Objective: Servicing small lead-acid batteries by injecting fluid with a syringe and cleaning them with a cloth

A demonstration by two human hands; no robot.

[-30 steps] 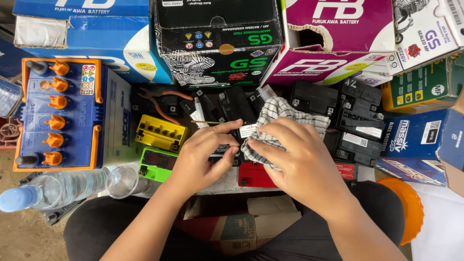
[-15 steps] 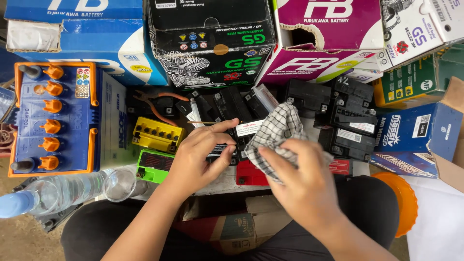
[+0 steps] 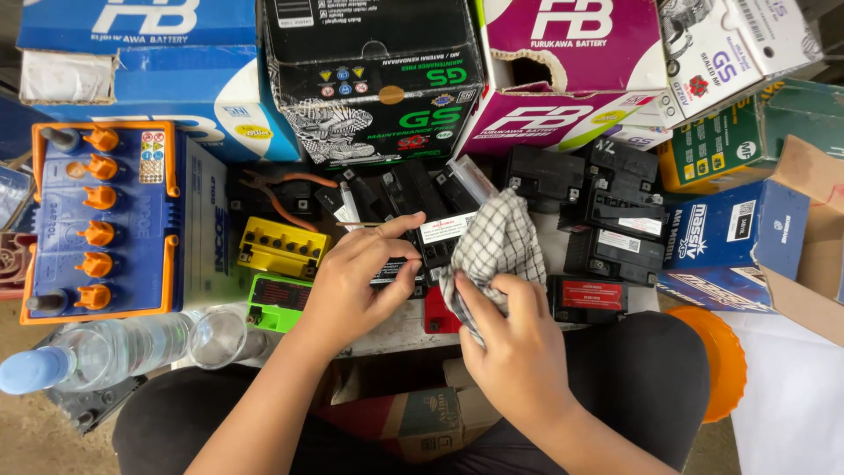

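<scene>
Left hand (image 3: pixel 356 281) grips small black battery (image 3: pixel 422 251); right hand (image 3: pixel 519 352) holds checked cloth (image 3: pixel 497 251) against it; plastic water bottle (image 3: pixel 105 352) nearby.

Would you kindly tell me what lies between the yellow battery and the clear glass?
In the head view, a green battery lies between the yellow battery and the clear glass.

- A small black box-shaped battery (image 3: pixel 420 255) with a white label on top is held at its near edge, lying among other batteries on the bench.
- A black-and-white checked cloth (image 3: pixel 494 255) is bunched up, raised just right of the battery, touching it.
</scene>
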